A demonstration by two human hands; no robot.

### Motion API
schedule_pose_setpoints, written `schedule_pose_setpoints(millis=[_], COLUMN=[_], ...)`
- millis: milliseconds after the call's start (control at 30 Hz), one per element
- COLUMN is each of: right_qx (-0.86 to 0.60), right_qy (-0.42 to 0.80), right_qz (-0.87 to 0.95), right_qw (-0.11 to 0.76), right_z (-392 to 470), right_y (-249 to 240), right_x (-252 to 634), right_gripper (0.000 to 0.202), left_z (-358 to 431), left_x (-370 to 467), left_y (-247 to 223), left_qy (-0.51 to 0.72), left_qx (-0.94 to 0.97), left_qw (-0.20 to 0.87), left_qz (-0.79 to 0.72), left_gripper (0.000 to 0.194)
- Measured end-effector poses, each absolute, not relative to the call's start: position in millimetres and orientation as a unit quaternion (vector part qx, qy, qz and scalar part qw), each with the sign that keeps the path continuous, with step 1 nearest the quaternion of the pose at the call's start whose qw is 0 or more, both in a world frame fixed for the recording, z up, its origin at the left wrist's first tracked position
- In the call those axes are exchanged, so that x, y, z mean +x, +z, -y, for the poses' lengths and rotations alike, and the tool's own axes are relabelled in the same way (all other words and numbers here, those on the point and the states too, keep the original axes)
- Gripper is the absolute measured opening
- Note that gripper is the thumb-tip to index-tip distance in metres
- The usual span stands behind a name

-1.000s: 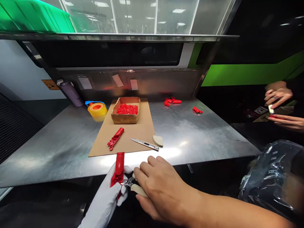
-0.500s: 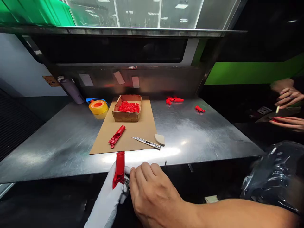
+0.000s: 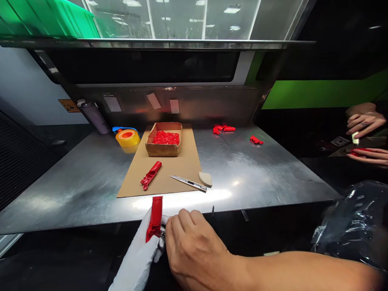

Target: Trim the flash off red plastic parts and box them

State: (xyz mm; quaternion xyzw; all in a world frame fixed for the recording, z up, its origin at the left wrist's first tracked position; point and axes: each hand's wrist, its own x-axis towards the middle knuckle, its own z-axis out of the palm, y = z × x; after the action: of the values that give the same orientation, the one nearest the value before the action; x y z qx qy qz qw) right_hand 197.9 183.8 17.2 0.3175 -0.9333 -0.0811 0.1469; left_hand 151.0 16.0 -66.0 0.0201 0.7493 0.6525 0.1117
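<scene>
Head view: red part (image 3: 157, 212) sits upright, slightly tilted, in your gloved left hand (image 3: 138, 252), just left of your right hand (image 3: 194, 246). Its top end overlaps the table (image 3: 242, 169) front edge in view; its lower end is covered by your glove. Left fingers are wrapped round it. Bare right hand is curled in a fist on a metal tool (image 3: 163, 233), mostly hidden by your knuckles; its metal end meets the part's right side, exact contact unclear. Ahead of you: cardboard sheet (image 3: 178, 165), near edge close to the table edge, with spare red piece (image 3: 150, 176) and knife (image 3: 189, 183) on it. Metal surface stretches either side of the sheet. Plastic bag (image 3: 351, 222) is off your right forearm.
</scene>
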Motion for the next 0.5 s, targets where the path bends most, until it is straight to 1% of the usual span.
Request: schedule_pose_setpoints(millis=[100,267,333,467,500], right_qx=[0.321,0.319,0.313,0.296,0.296], right_qy=[-0.078,-0.064,-0.062,-0.068,-0.069], right_qz=[0.933,0.932,0.933,0.939,0.939], right_qw=[0.147,0.160,0.166,0.163,0.160], right_z=[-183.3,-182.7,-182.6,-182.8,-182.9], right_y=[13.3,7.8,8.7,14.4,15.7], right_x=[198.0,198.6,199.4,200.7,200.7], right_gripper=[0.010,0.003,0.004,0.007,0.009], left_z=[-13.2,-9.4,-9.2,-10.6,-11.0], left_x=[153.0,153.0,151.8,149.3,148.7], left_y=[-69.1,-68.9,-67.7,-68.6,-69.4], left_qy=[0.648,0.646,0.644,0.635,0.633], left_qx=[0.025,0.016,0.020,0.042,0.043], left_qw=[0.136,0.137,0.133,0.128,0.127], left_qz=[-0.749,-0.751,-0.753,-0.760,-0.763], left_gripper=[0.029,0.038,0.034,0.018,0.016])
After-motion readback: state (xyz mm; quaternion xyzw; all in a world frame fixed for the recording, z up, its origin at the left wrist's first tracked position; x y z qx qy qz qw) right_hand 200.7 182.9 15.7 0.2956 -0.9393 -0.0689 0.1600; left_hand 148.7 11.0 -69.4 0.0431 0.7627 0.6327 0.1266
